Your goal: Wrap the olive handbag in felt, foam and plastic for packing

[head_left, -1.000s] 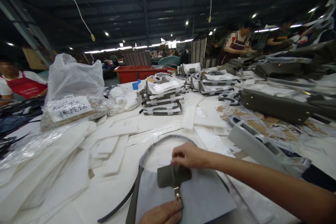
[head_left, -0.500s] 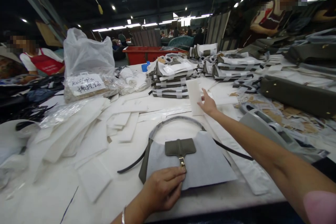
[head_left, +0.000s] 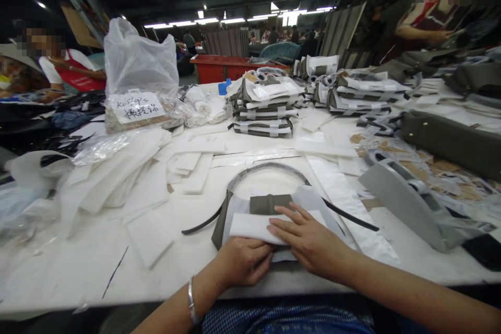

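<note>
A handbag [head_left: 222,222] in olive, its front covered with pale grey protective sheet, lies before me with its handle pointing away. A white foam sheet [head_left: 250,225] rests across the front, just below the olive flap tab [head_left: 270,204], and hides the metal clasp. My right hand [head_left: 309,237] lies on the foam's right part, fingers spread and open. Beside it, my left hand [head_left: 245,262] is closed at the foam's lower edge, where the clasp strap was pinched a moment ago. Its fingertips are partly hidden.
Loose white foam sheets [head_left: 117,182] lie to the left, near a plastic bag [head_left: 136,70] with a handwritten label. Wrapped handbags [head_left: 266,107] are stacked at the back. Another grey-covered bag [head_left: 407,203] stands at right. Co-workers are at both sides.
My right hand has brought a white foam sheet from beyond the bag back onto its front, covering the clasp. My left hand has stayed at the clasp. The view has shifted slightly.
</note>
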### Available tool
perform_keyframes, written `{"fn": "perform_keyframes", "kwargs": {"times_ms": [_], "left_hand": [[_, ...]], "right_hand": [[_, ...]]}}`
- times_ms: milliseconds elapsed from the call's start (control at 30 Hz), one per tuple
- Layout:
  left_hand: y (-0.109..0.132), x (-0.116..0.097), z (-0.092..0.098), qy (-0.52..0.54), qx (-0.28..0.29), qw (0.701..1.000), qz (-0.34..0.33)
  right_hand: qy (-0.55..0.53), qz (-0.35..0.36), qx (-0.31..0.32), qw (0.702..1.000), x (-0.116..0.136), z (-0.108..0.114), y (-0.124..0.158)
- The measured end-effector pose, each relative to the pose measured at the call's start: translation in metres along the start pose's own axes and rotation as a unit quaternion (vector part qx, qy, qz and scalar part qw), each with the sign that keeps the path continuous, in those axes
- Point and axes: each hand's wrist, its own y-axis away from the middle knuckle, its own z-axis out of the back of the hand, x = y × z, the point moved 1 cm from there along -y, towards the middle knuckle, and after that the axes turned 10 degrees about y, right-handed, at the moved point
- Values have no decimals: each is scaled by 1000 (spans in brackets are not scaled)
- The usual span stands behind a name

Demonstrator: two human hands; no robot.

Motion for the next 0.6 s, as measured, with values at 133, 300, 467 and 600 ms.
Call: {"fn": "perform_keyframes", "kwargs": {"times_ms": [133,300,467,600], "left_hand": [[1,-2,0,-8,5,1000,-8],[0,-2,3,-10,14,1000,-9],[-6,-18,12,-10,7,1000,-28],[-9,-34,13,-55,-127,989,-49]], "right_hand": [[-10,25,26,999,-9,-10,1],[-41,36,33,998,-13,-10,0],[-88,15,62,994,-12,-5,6],[-105,10,41,994,-10,-3,11]]}}
